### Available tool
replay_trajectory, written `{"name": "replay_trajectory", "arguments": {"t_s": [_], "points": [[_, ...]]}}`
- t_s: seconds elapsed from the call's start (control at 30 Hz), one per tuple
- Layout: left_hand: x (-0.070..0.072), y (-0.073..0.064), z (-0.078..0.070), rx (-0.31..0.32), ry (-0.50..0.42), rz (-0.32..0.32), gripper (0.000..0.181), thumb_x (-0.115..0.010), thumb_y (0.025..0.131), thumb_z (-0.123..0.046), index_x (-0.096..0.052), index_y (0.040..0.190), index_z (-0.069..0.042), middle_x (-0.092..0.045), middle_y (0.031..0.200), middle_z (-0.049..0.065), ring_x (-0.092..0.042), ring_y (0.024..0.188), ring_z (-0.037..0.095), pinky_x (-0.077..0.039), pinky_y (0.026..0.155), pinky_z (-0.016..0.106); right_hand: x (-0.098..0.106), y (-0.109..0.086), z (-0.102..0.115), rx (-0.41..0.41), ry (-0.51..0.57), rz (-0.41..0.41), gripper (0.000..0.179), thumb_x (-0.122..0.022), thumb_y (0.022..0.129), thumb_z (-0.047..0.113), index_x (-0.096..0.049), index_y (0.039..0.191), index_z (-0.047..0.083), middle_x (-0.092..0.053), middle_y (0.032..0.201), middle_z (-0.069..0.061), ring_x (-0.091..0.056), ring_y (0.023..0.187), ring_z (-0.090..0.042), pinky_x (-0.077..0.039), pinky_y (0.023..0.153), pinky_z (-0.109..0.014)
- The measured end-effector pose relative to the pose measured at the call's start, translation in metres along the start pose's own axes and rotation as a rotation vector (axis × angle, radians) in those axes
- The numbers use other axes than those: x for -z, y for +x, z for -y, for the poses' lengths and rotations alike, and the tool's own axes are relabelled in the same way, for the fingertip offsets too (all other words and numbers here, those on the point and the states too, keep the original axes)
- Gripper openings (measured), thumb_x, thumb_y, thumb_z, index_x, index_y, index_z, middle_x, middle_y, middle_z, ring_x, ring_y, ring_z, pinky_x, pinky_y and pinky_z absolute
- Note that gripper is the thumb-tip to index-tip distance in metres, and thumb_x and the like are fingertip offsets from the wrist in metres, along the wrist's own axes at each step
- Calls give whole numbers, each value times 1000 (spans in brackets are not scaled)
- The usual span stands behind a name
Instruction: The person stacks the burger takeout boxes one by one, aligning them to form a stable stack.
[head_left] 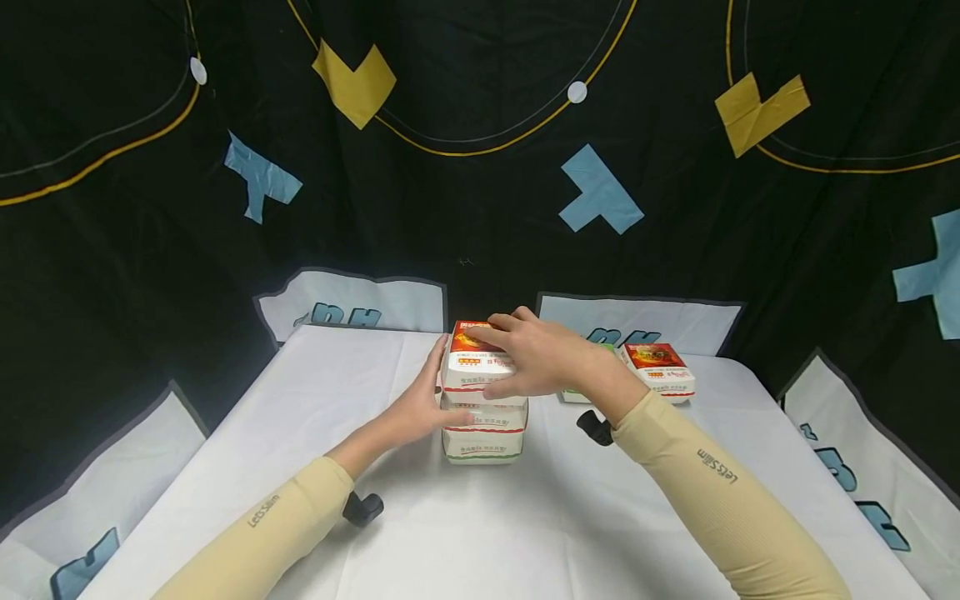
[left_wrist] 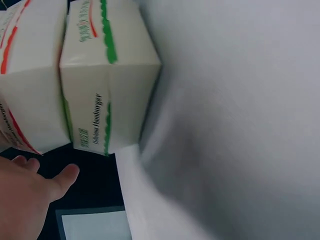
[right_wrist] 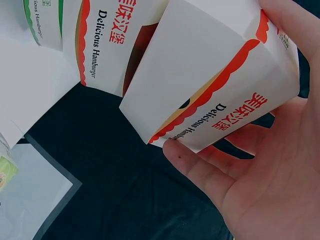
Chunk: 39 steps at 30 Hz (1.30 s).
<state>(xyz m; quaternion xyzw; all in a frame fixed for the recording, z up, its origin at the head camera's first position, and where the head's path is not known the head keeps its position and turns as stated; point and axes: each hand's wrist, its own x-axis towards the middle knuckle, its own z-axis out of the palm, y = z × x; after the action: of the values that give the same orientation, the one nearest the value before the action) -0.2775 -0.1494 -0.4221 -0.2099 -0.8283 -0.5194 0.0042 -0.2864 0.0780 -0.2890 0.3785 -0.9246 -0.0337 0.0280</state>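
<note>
Three paper hamburger boxes form a stack on the white table. At the bottom is a green-trimmed box (head_left: 482, 451) (left_wrist: 130, 95), and above it sits a red-trimmed box (head_left: 497, 420) (left_wrist: 37, 90). My right hand (head_left: 543, 358) (right_wrist: 272, 185) grips the top red-trimmed box (head_left: 467, 372) (right_wrist: 200, 75), fingers over its upper side and thumb at its near side. In the right wrist view this box stands at an angle to the one below. My left hand (head_left: 416, 408) (left_wrist: 25, 195) is along the stack's left side, fingers extended and thumb at the front.
Right of the stack, another red-topped hamburger box (head_left: 660, 373) stands on the table (head_left: 600, 517), beside a green-trimmed box (head_left: 574, 397) partly hidden by my right hand. A black curtain (head_left: 465, 225) with tape shapes hangs behind the table.
</note>
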Motion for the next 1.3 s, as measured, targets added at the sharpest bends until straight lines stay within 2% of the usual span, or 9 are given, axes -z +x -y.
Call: {"name": "replay_trajectory", "arguments": {"t_s": [0.03,0.1,0.17,0.27,0.47,0.57,0.87,1.1,1.3], "points": [[0,2,3,10,9,-21,125,-85,78,-42,11,159,-40,-23,164,0,-26,149,24,-36,113,60,0,0,0,2,-2,2,88,-69,82,65,-32,157,38,-41,156,-2,-41,127,-23,-57,83,-38],[1,3,0,12,13,-51,124,-83,80,-45,12,160,-35,-13,168,3,-19,153,27,-33,115,62,0,0,0,3,-4,6,88,-69,82,66,-32,157,38,-40,156,-2,-41,127,-24,-57,84,-38],[2,5,-3,-10,6,-67,123,-82,81,-46,11,160,-33,-10,169,5,-17,154,29,-33,115,61,0,0,0,6,-3,11,87,-68,83,66,-32,157,38,-40,157,-3,-41,127,-24,-57,84,-39],[2,8,-6,-34,-8,-77,120,-81,82,-47,9,161,-33,-13,168,3,-21,152,28,-35,114,60,0,0,-1,9,-8,8,87,-67,83,66,-32,158,37,-40,157,-3,-41,127,-24,-57,84,-39],[1,11,-8,-38,-47,-57,114,-81,84,-41,5,159,-42,-17,167,-3,-35,144,24,-41,110,58,0,-1,-1,14,-8,1,88,-66,83,69,-32,158,37,-41,157,-3,-41,127,-24,-57,85,-38],[-1,11,-10,-56,-65,-56,113,-81,84,-37,4,159,-43,-21,166,-3,-40,141,23,-44,109,56,0,-1,-1,15,-8,-4,88,-65,82,70,-32,158,37,-41,156,-2,-41,128,-24,-57,85,-38],[-5,12,-11,-99,-53,-97,107,-81,83,-38,-3,156,-51,-20,164,-11,-39,137,18,-49,104,48,-2,0,-2,22,-28,-21,88,-64,83,71,-32,158,37,-42,155,-2,-42,127,-24,-57,85,-40],[-3,11,-11,-104,-32,-106,103,-80,84,-35,-9,158,-46,-21,164,-6,-38,137,22,-48,105,53,-2,-1,-2,18,-21,-18,88,-62,82,73,-32,157,39,-42,156,-2,-42,128,-24,-56,86,-41],[-1,11,-12,-99,-33,-99,102,-80,84,-34,-11,158,-46,-23,163,-3,-38,137,24,-47,105,54,-1,-4,-5,4,13,-7,88,-62,82,74,-33,157,38,-39,159,-1,-38,135,-25,-56,90,-42]]}}
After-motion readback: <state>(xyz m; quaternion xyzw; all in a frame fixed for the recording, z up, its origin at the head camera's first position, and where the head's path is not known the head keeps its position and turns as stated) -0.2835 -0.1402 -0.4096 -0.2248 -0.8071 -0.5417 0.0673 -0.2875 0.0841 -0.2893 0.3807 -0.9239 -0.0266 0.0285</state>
